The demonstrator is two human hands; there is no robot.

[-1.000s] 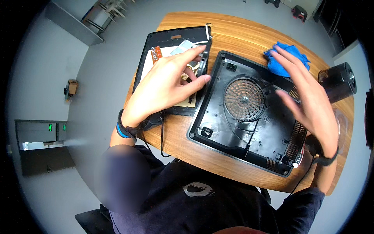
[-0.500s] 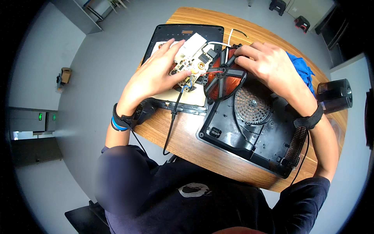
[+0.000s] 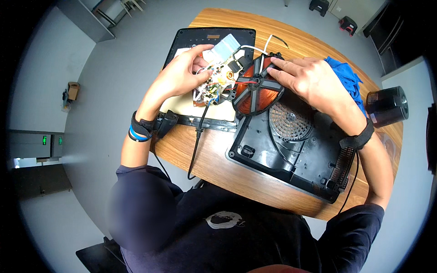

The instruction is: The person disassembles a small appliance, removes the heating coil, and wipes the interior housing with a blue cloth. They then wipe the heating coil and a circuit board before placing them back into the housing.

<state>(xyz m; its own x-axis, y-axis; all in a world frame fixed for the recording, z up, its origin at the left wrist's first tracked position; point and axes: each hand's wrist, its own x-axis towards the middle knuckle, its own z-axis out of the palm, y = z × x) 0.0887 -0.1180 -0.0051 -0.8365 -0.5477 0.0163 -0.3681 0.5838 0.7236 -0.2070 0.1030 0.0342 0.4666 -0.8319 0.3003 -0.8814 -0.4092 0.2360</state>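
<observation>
My left hand grips a pale circuit board by its left side, thumb on the parts and fingers bent round the far side. The board is tilted and carries a ribbed metal heat sink. Red wires run from it to a round induction coil with copper windings and black spokes. My right hand lies over the coil's right edge, fingers stretched out and touching it; its thumb is hidden. Under the board lies a black-framed panel with a cream inner face. A black power cord hangs from the board.
An open black plastic housing with a round vent grille takes up the table's near right. Blue cloth and a black cylinder stand beyond my right forearm. White wires stick up behind the coil. The wooden table has a curved edge.
The circuit board has tilted in my left hand, whose fingers have closed in on it. My right fingers have straightened from a curl and lie flatter on the coil. The view has shifted slightly.
</observation>
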